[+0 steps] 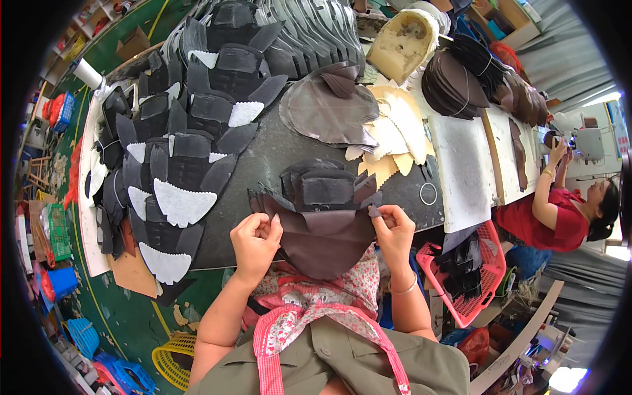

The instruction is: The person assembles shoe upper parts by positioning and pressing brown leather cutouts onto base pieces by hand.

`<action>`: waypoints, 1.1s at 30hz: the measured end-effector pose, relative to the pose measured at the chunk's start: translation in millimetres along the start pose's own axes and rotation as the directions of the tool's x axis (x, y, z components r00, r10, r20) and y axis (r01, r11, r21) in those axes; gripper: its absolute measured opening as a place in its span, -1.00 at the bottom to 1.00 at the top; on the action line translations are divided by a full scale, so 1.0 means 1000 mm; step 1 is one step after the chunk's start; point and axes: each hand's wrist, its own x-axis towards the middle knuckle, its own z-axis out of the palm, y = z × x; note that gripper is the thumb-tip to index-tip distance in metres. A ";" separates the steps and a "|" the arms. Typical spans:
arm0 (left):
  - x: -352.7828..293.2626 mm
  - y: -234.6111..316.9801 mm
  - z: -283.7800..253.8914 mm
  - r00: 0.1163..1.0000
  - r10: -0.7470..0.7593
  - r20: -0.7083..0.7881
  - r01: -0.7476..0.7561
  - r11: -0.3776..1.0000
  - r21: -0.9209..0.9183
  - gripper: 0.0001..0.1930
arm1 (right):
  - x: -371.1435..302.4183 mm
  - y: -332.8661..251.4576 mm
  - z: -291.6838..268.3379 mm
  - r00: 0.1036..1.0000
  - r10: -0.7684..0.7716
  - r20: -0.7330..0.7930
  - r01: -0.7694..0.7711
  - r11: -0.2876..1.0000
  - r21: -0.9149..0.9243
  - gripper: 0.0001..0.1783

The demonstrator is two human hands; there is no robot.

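Note:
In front of me, at the table's near edge, is a dark brown leather shoe-upper piece (326, 249), its rounded end hanging toward my apron. My left hand (257, 243) is closed in a pinch at its left side. With thumb and fingertips, my right hand (394, 236) grips the piece's pointed right corner. Just beyond it lie black layered upper parts (324, 187). Overlapping rows of similar black parts (227, 69), some with white zigzag-edged linings (183, 203), spread over the left of the table.
Grey-brown leather pieces (322, 108) and cream pieces (401, 128) lie farther back, near a crusted yellowish tub (403, 43). A white ring (428, 193) sits at right. Below is a pink basket (471, 289). A co-worker in red (559, 214) works at a sewing machine (588, 143).

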 end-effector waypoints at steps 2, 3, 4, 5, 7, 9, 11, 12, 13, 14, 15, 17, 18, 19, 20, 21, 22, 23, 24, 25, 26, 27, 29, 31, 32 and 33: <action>-0.001 0.005 0.001 0.999 -0.041 -0.011 0.040 0.998 -0.053 -0.83 | 0.000 -0.001 0.000 1.000 0.019 0.006 -0.018 0.998 -0.055 -0.92; -0.002 0.005 0.001 0.999 -0.040 -0.017 0.039 0.998 -0.050 -0.83 | 0.000 -0.002 -0.001 1.000 0.017 0.011 -0.016 0.999 -0.051 -0.92; -0.002 0.003 0.001 1.000 -0.010 -0.017 0.009 0.999 -0.032 -0.83 | 0.000 -0.003 -0.001 1.000 0.016 0.007 -0.016 0.999 -0.041 -0.91; -0.002 0.002 0.001 1.000 0.021 -0.018 -0.021 1.000 -0.014 -0.83 | 0.000 -0.003 -0.002 1.000 0.016 0.003 -0.015 0.999 -0.031 -0.91; -0.003 0.000 0.002 0.999 0.023 -0.030 -0.023 1.000 -0.002 -0.84 | 0.000 -0.003 -0.001 1.000 0.015 0.010 -0.015 0.999 -0.045 -0.90; -0.003 -0.002 0.003 0.995 0.090 -0.044 -0.086 0.992 0.094 -0.82 | 0.001 -0.003 0.001 1.000 -0.005 0.000 0.005 0.999 -0.053 -0.90; -0.002 0.003 0.003 0.992 0.119 -0.044 -0.110 0.981 0.160 -0.80 | 0.000 -0.005 0.002 1.000 -0.011 0.002 0.011 0.998 -0.064 -0.90; -0.001 0.005 0.003 0.988 0.148 -0.042 -0.135 0.965 0.225 -0.79 | 0.001 -0.006 0.003 1.000 -0.018 0.002 0.018 0.997 -0.074 -0.90; 0.000 0.007 0.004 0.988 0.148 -0.045 -0.134 0.965 0.226 -0.79 | 0.001 -0.005 0.003 1.000 -0.019 0.005 0.020 0.997 -0.072 -0.90; 0.000 0.008 0.005 0.984 0.171 -0.040 -0.154 0.949 0.274 -0.77 | 0.002 -0.005 0.004 1.000 -0.027 0.006 0.027 0.995 -0.091 -0.90; 0.001 0.009 0.005 0.980 0.194 -0.033 -0.174 0.931 0.320 -0.75 | 0.002 -0.004 0.004 0.999 -0.034 0.007 0.035 0.993 -0.111 -0.91; 0.001 0.010 0.005 0.979 0.200 -0.030 -0.177 0.922 0.344 -0.75 | 0.004 -0.003 0.003 1.000 -0.018 0.018 0.020 0.993 -0.118 -0.92; 0.001 0.011 0.006 0.979 0.204 -0.024 -0.181 0.913 0.366 -0.75 | 0.004 -0.003 0.002 1.000 0.000 0.026 0.003 0.992 -0.127 -0.93; 0.002 0.010 0.006 0.979 0.204 -0.020 -0.183 0.913 0.364 -0.75 | 0.004 -0.003 0.001 1.000 0.001 0.022 0.002 0.992 -0.129 -0.93; 0.002 0.009 0.004 0.976 0.216 -0.013 -0.193 0.897 0.398 -0.74 | 0.006 -0.004 0.001 1.000 -0.004 0.030 0.008 0.989 -0.145 -0.92; 0.003 0.008 0.003 0.974 0.227 -0.003 -0.204 0.880 0.429 -0.73 | 0.007 -0.004 0.000 0.999 -0.007 0.036 0.013 0.987 -0.163 -0.91; 0.003 0.009 0.002 0.974 0.228 0.005 -0.208 0.881 0.425 -0.73 | 0.008 -0.003 0.000 1.000 -0.004 0.028 0.009 0.986 -0.167 -0.91; 0.003 0.012 -0.001 0.965 0.261 0.025 -0.235 0.818 0.525 -0.78 | 0.008 -0.001 0.000 0.999 -0.009 0.034 0.014 0.987 -0.159 -0.90; 0.002 0.017 -0.003 0.956 0.291 0.048 -0.257 0.743 0.618 -0.79 | 0.009 0.000 0.001 0.999 -0.013 0.042 0.019 0.988 -0.151 -0.90; 0.008 0.027 -0.004 0.956 0.290 0.054 -0.261 0.745 0.614 -0.79 | 0.010 0.000 0.001 0.999 -0.009 0.036 0.015 0.988 -0.155 -0.90; 0.019 0.040 -0.003 0.859 0.443 0.257 -0.510 0.689 0.514 -0.74 | 0.012 -0.001 0.001 0.999 -0.011 0.041 0.018 0.987 -0.163 -0.90; 0.027 0.048 -0.003 0.697 0.579 0.423 -0.716 0.593 0.369 -0.65 | 0.013 -0.003 0.001 0.999 -0.017 0.052 0.025 0.986 -0.166 -0.90; 0.035 0.040 0.002 0.629 0.499 0.596 -0.722 0.659 0.211 -0.54 | 0.014 -0.006 -0.001 0.998 -0.003 0.058 0.013 0.984 -0.177 -0.89; 0.043 0.040 0.008 0.616 0.485 0.621 -0.728 0.652 0.212 -0.56 | 0.017 -0.004 -0.004 0.997 0.063 0.047 -0.049 0.966 -0.252 -0.82; 0.047 0.041 0.010 0.615 0.488 0.620 -0.729 0.651 0.211 -0.56 | 0.020 -0.004 -0.004 0.997 0.060 0.046 -0.047 0.967 -0.252 -0.82; 0.050 0.040 0.012 0.627 0.495 0.601 -0.717 0.668 0.198 -0.60 | 0.023 -0.004 -0.003 0.997 0.028 -0.065 -0.045 0.960 -0.276 -0.78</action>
